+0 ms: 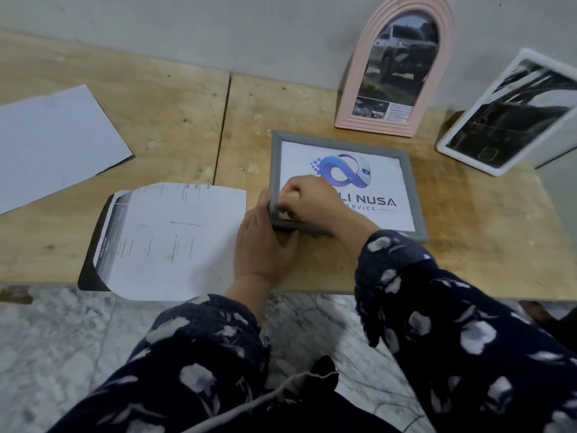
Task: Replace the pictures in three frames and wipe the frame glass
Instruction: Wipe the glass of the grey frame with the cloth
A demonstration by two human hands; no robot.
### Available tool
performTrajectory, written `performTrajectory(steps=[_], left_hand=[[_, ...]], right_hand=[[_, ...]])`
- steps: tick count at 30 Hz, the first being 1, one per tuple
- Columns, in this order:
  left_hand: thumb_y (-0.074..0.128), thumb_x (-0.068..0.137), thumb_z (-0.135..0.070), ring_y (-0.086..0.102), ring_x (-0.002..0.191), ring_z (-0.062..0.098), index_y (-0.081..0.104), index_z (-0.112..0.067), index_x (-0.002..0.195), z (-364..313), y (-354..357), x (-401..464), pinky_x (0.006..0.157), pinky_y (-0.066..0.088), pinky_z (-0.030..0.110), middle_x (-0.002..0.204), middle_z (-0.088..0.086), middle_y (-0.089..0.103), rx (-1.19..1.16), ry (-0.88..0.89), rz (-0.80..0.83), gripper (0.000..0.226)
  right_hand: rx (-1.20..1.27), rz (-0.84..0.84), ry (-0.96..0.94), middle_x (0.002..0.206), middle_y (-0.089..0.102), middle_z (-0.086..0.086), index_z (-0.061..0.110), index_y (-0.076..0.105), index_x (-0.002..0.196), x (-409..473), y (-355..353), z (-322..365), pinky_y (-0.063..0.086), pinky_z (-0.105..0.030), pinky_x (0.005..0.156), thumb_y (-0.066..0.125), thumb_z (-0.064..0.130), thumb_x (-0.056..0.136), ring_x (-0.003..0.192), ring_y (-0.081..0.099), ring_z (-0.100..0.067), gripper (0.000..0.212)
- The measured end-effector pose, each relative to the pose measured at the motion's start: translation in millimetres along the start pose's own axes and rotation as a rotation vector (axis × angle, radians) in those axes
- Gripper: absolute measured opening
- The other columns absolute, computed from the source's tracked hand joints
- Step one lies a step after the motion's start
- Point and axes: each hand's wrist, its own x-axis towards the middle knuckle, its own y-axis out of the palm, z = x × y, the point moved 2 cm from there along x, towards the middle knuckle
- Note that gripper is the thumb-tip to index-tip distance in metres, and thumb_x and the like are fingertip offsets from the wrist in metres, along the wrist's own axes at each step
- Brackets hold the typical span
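Fingers [288, 195] of the right hand [309, 201] are pinching something pale, seemingly wiping the flat grey rectangular frame [415, 195] that the left hand [262, 245] is gripping; next, likely sweeping across remaining glass.

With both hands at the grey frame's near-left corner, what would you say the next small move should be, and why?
Probably sweep the right hand, which seems to hold a small pale wad, rightward across the glass. The grey frame lies flat with its logo print already in, the left hand steadies the corner, and most of the pane lies beyond that hand.
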Motion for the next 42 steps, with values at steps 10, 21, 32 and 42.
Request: performTrajectory(steps=[10, 21, 32, 42], left_hand=[[0.063, 0.078, -0.051, 0.037, 0.134, 0.015, 0.007, -0.024, 0.150, -3.4, -2.6, 0.3, 0.117, 0.019, 0.033, 0.147, -0.001, 0.039, 0.165, 0.102, -0.046, 0.095], [0.056, 0.077, -0.056, 0.041, 0.127, 0.013, 0.014, -0.024, 0.153, -1.3, 1.3, 3.2, 0.112, 0.023, 0.030, 0.140, -0.005, 0.047, 0.200, 0.064, -0.069, 0.093], [0.062, 0.076, -0.054, 0.046, 0.126, 0.019, 0.028, -0.017, 0.149, -2.4, 2.4, 6.6, 0.110, 0.025, 0.030, 0.145, 0.000, 0.046, 0.247, 0.023, -0.052, 0.089], [0.053, 0.077, -0.058, 0.046, 0.127, 0.020, 0.032, -0.019, 0.146, -6.9, 1.4, 1.7, 0.108, 0.029, 0.036, 0.142, 0.000, 0.048, 0.244, 0.051, -0.046, 0.082]], right_hand=[[0.453, -0.157, 0.170, 0.074, 0.064, -0.007, 0.008, 0.069, 0.090, 55.4, -50.0, -9.5, 0.048, -0.033, 0.051, 0.056, 0.019, 0.087, 0.058, 0.054, -0.022, 0.017], [-0.263, -0.369, -0.184, 0.100, 0.063, -0.008, 0.016, 0.069, 0.103, 140.2, -17.2, -6.2, 0.036, -0.028, 0.068, 0.043, 0.002, 0.090, 0.100, 0.053, -0.030, 0.033], [-0.020, -0.427, -0.486, 0.099, 0.074, 0.000, 0.020, 0.074, 0.102, 80.1, 17.0, -35.4, 0.041, -0.037, 0.078, 0.051, 0.015, 0.088, 0.082, 0.060, -0.030, 0.028], [0.203, -0.086, -0.595, 0.101, 0.073, -0.002, 0.010, 0.073, 0.101, 7.2, 9.0, -49.5, 0.043, -0.018, 0.078, 0.052, 0.006, 0.090, 0.086, 0.063, -0.018, 0.024]])
